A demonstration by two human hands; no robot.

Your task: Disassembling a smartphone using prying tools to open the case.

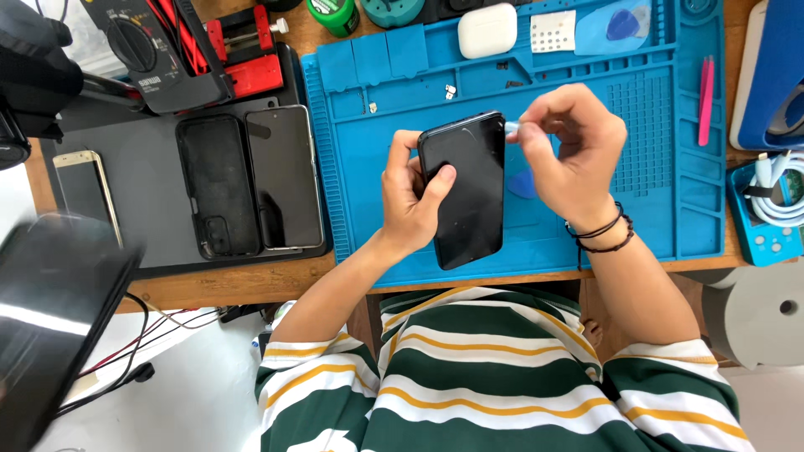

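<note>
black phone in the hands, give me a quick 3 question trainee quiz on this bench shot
1. True or false: the left hand holds the black phone.
2. Where does the right hand put its pale blue tool? A) the phone's top corner B) the phone's bottom edge
3. What lies under the hands?

Key: 1 true. 2 A. 3 the blue work mat.
</note>
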